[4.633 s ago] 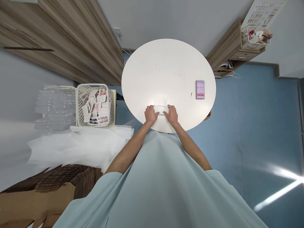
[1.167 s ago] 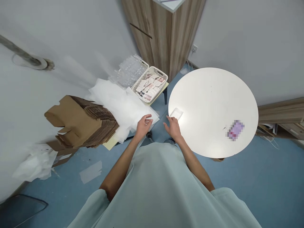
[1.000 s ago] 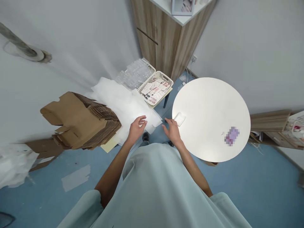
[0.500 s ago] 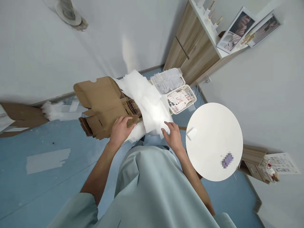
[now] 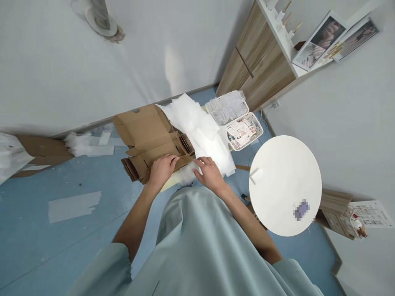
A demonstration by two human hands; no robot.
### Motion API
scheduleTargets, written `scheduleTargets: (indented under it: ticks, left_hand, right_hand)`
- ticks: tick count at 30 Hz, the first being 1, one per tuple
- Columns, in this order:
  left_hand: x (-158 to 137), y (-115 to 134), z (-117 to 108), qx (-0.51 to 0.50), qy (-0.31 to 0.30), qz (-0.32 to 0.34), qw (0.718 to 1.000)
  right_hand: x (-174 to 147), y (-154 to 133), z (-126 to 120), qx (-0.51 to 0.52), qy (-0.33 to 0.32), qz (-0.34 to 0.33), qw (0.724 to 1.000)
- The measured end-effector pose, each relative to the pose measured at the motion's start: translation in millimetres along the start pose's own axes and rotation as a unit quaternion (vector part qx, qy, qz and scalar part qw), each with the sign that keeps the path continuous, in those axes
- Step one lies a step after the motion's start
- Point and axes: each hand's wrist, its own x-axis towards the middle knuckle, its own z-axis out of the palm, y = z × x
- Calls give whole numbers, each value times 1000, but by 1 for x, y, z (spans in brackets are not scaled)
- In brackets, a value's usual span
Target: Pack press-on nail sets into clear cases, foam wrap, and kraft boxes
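A stack of flat brown cardboard boxes [image 5: 148, 133] lies in front of me, the top one unfolded with its flaps out. My left hand [image 5: 162, 172] is closed on the near edge of the cardboard, thumb and fingers about a narrow flap. At the far end of that flap is my right hand [image 5: 210, 174], thumb and forefinger apart, the fingertip at or touching the flap's corner. White foam sheets [image 5: 200, 127] lie in a loose pile just beyond the right hand. More thin white sheeting shows under the flap, between both hands.
Right of the foam are a white basket of clear plastic cases [image 5: 228, 107] and a basket of printed cards [image 5: 243, 131]. A round white table [image 5: 284, 176] stands at right. Behind are a wooden cabinet [image 5: 259, 57] and a wall; an opened carton [image 5: 46, 152] lies at left.
My right hand has moved left from the foam sheets to the cardboard flap. My left hand now grips the near cardboard edge, and the flap extends towards my right hand. The view has shifted slightly.
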Motion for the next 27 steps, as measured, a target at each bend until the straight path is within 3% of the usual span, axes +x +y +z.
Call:
scheduleTargets:
  ticks: [5, 12, 19, 23, 27]
  left_hand:
    - [7, -4, 2, 26, -23, 12, 999]
    - [-6, 9, -2, 3, -15, 33, 999]
    - [-35, 47, -50, 26, 98, 101, 990]
    - [-43, 69, -82, 22, 185, 167, 968]
    - [-40, 94, -98, 6, 268, 263, 927]
  right_hand:
    - [21, -14, 20, -53, -44, -47, 997]
    - [32, -21, 31, -97, -106, -12, 990]
    - [43, -27, 33, -147, -200, 16, 968]
    - [46, -33, 35, -134, -196, 12, 971]
    - [37, -31, 26, -55, -140, 4, 989]
